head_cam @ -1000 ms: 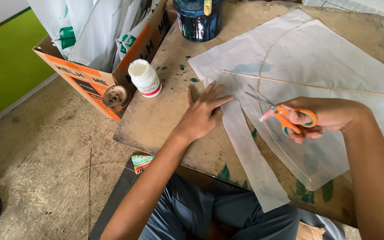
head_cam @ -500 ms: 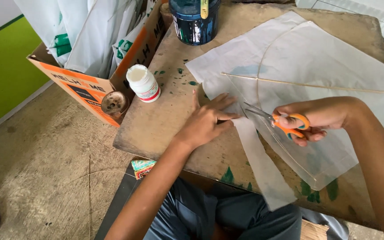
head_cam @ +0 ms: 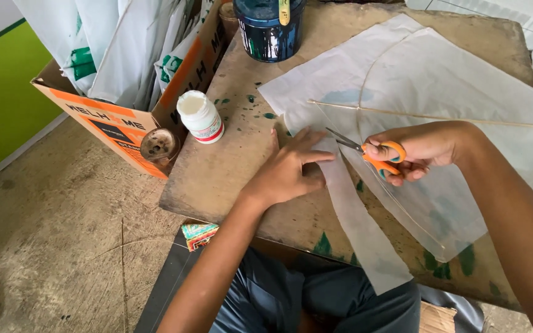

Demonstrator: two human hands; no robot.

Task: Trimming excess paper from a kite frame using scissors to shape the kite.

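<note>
Your left hand (head_cam: 288, 169) lies flat with the fingers spread, pressing down on the white paper sheet (head_cam: 439, 92) just beside the cut line; it grips nothing, it only holds the sheet to the wooden table (head_cam: 217, 179). Just to the right of it, your right hand (head_cam: 421, 148) is closed around the orange handles of the scissors (head_cam: 371, 151), and the blades point toward your left fingertips and are a little apart at the paper edge. A long paper strip (head_cam: 362, 228) hangs from the cut toward your lap. I think the risk is here: the blade tips are very near to your left fingers, so a quick snip could nick them. Also the thin stick (head_cam: 439, 116) glued across the sheet lies just above your right hand, and the curved one passes under the scissors; a wrong angle could cut it or tear the thin paper. Farther from your left hand stand the white bottle (head_cam: 200, 116), the cardboard box (head_cam: 124, 123) and the dark blue can (head_cam: 269, 28).
</note>
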